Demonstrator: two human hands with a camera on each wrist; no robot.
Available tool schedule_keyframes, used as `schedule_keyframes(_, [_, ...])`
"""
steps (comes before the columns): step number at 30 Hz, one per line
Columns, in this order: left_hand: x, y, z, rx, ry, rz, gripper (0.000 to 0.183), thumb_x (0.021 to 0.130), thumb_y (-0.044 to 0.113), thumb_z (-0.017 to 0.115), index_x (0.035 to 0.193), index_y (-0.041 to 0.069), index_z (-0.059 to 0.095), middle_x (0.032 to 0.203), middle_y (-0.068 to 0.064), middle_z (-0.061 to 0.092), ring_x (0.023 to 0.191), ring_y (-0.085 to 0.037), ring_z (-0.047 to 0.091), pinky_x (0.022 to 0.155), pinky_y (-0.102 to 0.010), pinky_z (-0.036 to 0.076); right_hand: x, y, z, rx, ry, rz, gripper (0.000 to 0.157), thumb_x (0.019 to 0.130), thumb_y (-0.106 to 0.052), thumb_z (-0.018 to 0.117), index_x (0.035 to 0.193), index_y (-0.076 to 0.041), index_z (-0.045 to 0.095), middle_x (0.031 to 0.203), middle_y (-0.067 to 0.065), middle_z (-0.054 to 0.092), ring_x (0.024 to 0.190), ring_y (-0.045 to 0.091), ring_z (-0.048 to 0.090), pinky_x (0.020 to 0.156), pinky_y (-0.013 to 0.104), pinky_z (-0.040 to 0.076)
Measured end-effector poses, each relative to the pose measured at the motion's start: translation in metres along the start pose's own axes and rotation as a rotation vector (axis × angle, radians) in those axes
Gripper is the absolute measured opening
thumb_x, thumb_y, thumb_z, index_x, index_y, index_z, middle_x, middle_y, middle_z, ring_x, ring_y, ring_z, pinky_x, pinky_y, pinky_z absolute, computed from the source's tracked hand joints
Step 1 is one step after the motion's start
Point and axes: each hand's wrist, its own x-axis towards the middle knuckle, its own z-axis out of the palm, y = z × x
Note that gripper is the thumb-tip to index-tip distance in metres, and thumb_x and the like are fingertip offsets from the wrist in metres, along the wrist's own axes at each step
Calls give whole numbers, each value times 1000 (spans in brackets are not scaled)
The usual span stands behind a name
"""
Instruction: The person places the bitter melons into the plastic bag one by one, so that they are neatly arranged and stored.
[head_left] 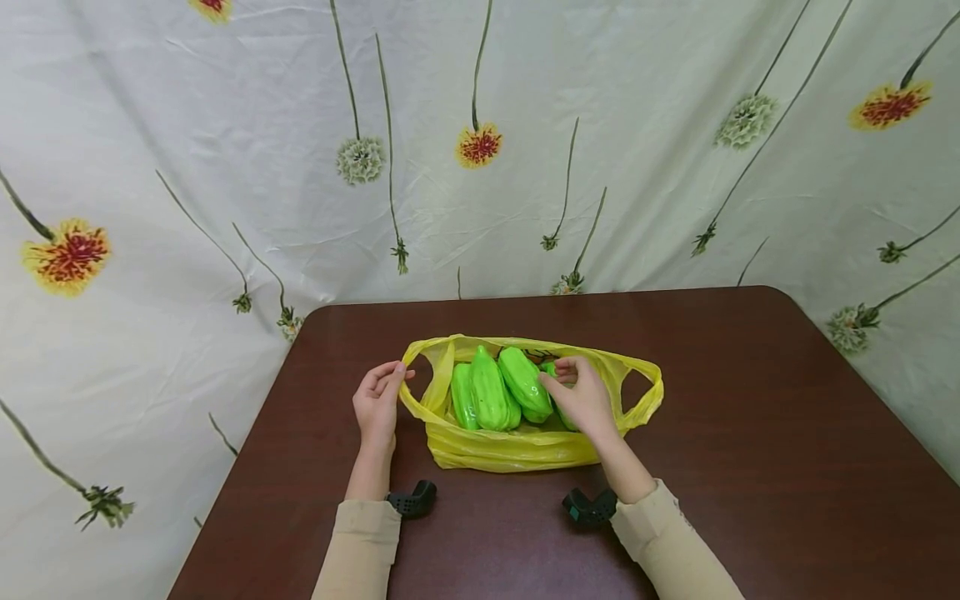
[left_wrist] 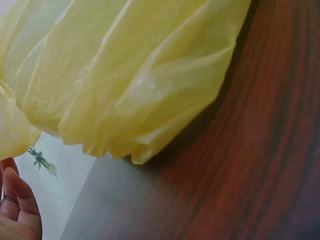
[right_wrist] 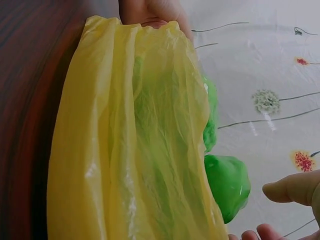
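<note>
A yellow plastic bag (head_left: pixel 517 450) with two loop handles lies on the table, its mouth spread wide. Inside are several bright green, ribbed, elongated vegetables (head_left: pixel 489 392) with a glossy surface; their exact kind is unclear. At the bag's left handle, my left hand (head_left: pixel 377 404) pinches the edge between thumb and fingers. Over the right part of the mouth is my right hand (head_left: pixel 587 400), thumb and fingers apart. In the right wrist view a gap separates the thumb (right_wrist: pixel 287 190) from the nearest green vegetable (right_wrist: pixel 227 185). Part of the rightmost vegetable is hidden behind my right hand.
The dark brown wooden table (head_left: pixel 750 433) extends to both sides of the bag. Behind it hangs a pale cloth (head_left: pixel 285 100) printed with flowers. A black band device (head_left: pixel 590 507) sits on each wrist, close to the bag's near side.
</note>
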Motion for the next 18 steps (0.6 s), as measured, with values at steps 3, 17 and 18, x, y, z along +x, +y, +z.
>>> schedule_keyframes(3, [0,-3,0,-6,8,7,32,88,19,67,107,-6,62,78,3,71,83,-13,66,71,-19,50,0,0,0,10,4,0,41,87,-27,67,116,0,55,112,19,59,102,30,58,88,43,44])
schedule_keyframes(17, [1,0,1,-9,23,78,29,87,23,68,100,-3,63,77,3,70,84,-15,65,73,-20,49,1,-4,-3,89,14,-11,45,88,-27,66,120,2,52,113,19,58,104,28,57,92,40,45])
schedule_keyframes(18, [1,0,1,2,22,82,28,88,23,68,100,-2,63,77,3,70,85,-15,65,73,-20,48,2,-4,-4,98,14,-16,45,88,-26,65,120,2,52,114,19,57,104,28,56,92,40,44])
